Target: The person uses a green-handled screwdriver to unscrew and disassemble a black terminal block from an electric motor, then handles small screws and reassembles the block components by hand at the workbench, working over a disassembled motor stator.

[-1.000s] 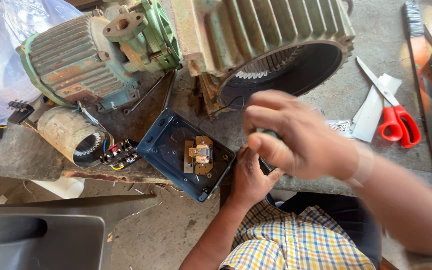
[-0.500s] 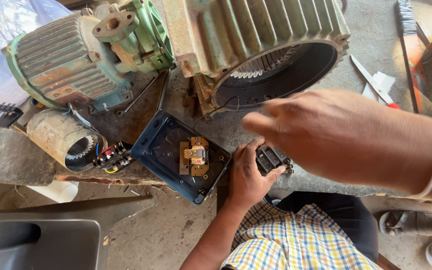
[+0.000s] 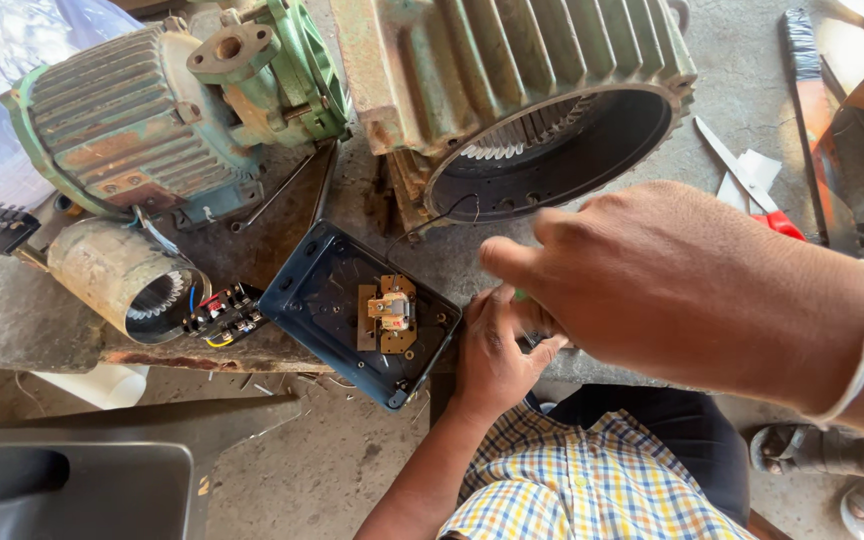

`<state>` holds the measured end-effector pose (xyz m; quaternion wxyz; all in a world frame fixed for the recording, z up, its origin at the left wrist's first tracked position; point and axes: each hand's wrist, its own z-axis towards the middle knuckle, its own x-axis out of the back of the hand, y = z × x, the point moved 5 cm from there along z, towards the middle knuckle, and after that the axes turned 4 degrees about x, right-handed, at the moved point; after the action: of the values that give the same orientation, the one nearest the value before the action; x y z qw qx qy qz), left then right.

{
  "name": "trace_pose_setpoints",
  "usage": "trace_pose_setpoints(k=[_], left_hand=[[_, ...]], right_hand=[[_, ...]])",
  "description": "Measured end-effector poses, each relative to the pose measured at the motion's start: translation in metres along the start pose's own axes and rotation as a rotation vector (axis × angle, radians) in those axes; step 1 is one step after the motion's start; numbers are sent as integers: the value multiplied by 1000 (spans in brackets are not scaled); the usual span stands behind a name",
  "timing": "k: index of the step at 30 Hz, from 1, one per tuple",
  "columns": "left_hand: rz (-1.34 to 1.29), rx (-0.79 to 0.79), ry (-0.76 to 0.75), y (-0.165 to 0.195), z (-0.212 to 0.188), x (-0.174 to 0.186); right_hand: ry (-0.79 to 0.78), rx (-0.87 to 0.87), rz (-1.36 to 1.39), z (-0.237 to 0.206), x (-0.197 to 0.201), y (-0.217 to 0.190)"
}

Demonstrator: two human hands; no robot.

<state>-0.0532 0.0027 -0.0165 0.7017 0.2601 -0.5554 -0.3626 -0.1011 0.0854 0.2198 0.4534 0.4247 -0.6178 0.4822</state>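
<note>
Workbench (image 3: pixel 722 90) under raised right hand (image 3: pixel 672 280)

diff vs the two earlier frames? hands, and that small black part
The right hand has lifted off the small black part and come up toward the camera, empty as far as shows; it now hides the part, which was exposed half a second ago. The left hand stays by the edge of the open blue box. The finned motor housing and scissors are unmoved.
</note>
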Motion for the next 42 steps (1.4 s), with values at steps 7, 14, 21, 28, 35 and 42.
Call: trace_pose_setpoints(k=[7, 14, 21, 28, 35, 42], left_hand=[[-17, -60, 25, 2, 0, 0], [-29, -16, 19, 5, 1, 1], [-63, -38, 44, 7, -2, 1], [-40, -91, 159, 11, -7, 1], [-30, -102, 145, 12, -10, -4], [-33, -100, 164, 17, -11, -6]], right_hand=[[10, -67, -14, -3, -3, -4], [-319, -282, -27, -13, -11, 3], [-34, -21, -61, -15, -10, -10], [88, -113, -39, -26, 4, -21], [185, -34, -56, -33, 8, -22], [129, -118, -191, -48, 14, -16]])
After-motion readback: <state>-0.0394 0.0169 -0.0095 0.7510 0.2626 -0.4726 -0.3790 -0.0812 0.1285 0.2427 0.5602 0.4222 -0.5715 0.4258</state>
